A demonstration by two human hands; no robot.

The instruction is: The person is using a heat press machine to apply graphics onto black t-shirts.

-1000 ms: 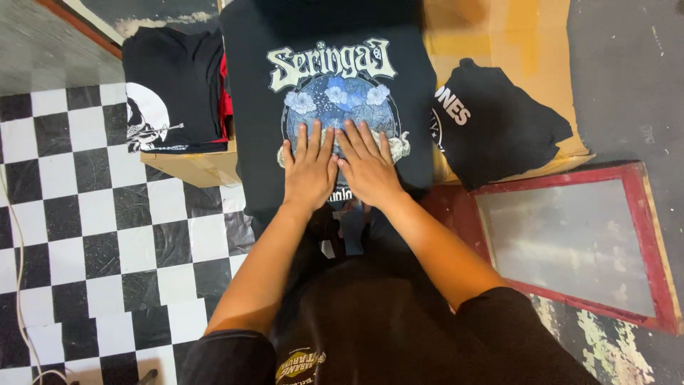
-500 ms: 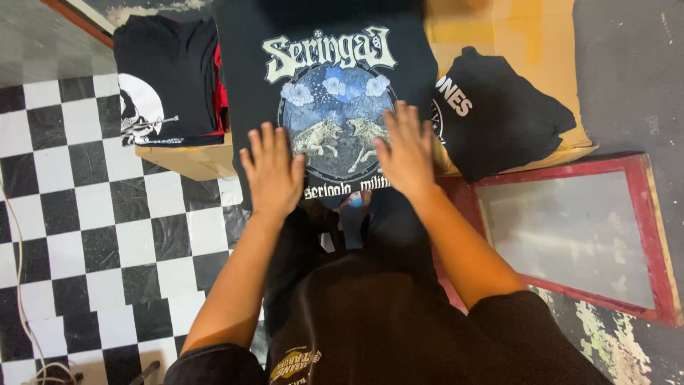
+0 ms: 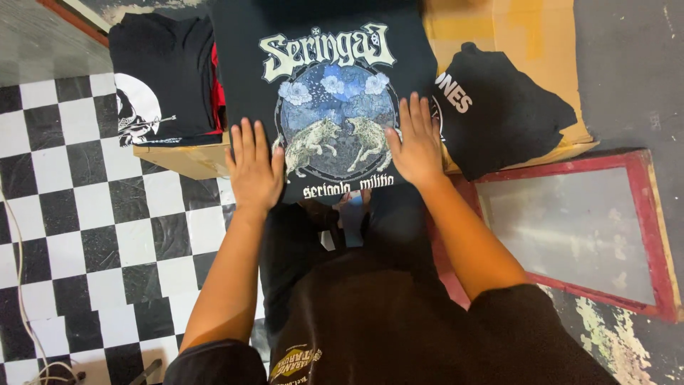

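A black T-shirt (image 3: pixel 328 43) with pale lettering and a round print of two wolves and flowers lies flat on a tan cardboard surface (image 3: pixel 513 28). My left hand (image 3: pixel 254 170) rests palm down on the shirt's lower left edge, fingers spread. Flat on the lower right edge of the print lies my right hand (image 3: pixel 417 142), fingers also apart. Neither hand grips anything. The shirt's lower hem hangs toward my body.
A stack of folded black shirts (image 3: pixel 167 78) with a white print sits at the left. A crumpled black shirt (image 3: pixel 499 114) lies at the right. A red-framed screen (image 3: pixel 570 228) lies on the floor at right. Black-and-white checkered floor (image 3: pixel 85 214) spreads left.
My hands have slid apart from the middle of the print to the shirt's left and right sides, smoothing the fabric outward.
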